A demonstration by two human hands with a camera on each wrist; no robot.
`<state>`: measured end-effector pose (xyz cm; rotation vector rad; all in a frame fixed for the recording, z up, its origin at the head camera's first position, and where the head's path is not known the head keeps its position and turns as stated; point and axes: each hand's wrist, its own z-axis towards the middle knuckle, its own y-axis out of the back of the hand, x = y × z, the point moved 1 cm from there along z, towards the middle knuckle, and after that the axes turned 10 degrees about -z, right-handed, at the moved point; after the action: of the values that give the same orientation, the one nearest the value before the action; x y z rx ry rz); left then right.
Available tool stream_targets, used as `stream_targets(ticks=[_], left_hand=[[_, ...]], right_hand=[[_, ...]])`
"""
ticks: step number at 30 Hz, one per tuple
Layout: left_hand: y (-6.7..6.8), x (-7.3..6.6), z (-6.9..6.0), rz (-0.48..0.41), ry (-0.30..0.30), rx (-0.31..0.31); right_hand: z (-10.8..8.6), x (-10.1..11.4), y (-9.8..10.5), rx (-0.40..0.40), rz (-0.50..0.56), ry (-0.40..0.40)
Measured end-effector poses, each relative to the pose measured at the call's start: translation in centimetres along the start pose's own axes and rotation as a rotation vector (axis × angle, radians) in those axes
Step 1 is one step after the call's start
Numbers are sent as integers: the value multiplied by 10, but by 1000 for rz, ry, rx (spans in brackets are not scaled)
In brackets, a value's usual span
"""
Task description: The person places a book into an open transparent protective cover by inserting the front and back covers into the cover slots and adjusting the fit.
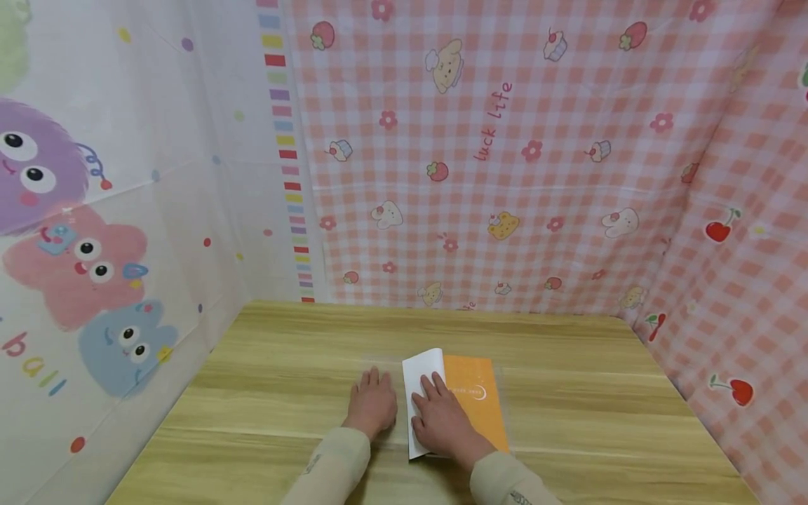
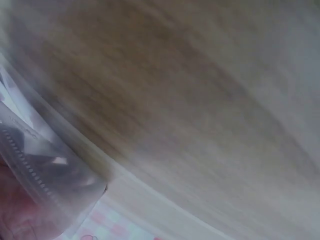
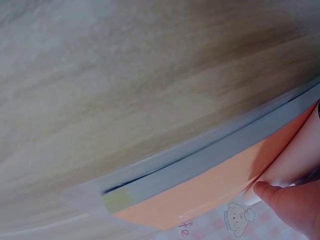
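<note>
An orange-covered booklet (image 1: 477, 400) lies on the wooden table, with a white crescent mark and small print on it. Its left part is a white sheet (image 1: 421, 361) folded over the orange. My right hand (image 1: 442, 417) rests on that white sheet, fingers spread; in the right wrist view a finger (image 3: 285, 200) touches the curled fold beside the orange face. Clear plastic (image 2: 60, 175) with a stitched-looking seam shows in the left wrist view, in front of part of my left hand (image 1: 372, 403). That hand lies left of the booklet with its fingers extended.
The wood-grain table (image 1: 593, 393) extends around the booklet. Behind it hangs a pink checked cloth (image 1: 492, 189); a white cloth with cartoon figures (image 1: 82, 273) borders the left side, and cherry-printed cloth (image 1: 751, 294) the right.
</note>
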<state>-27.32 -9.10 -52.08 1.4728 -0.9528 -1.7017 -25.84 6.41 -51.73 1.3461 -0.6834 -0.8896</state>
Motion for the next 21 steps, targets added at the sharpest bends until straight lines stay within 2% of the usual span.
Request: stream_targets(ticks=[11, 17, 21], left_hand=[[2, 1, 2, 7, -12, -14], [3, 1, -1, 40, -39, -10], [6, 3, -2, -8, -31, 48]], right_hand=[[0, 2, 1, 26, -10, 6], [5, 6, -6, 29, 22, -34], [7, 8, -5, 21, 61, -42]])
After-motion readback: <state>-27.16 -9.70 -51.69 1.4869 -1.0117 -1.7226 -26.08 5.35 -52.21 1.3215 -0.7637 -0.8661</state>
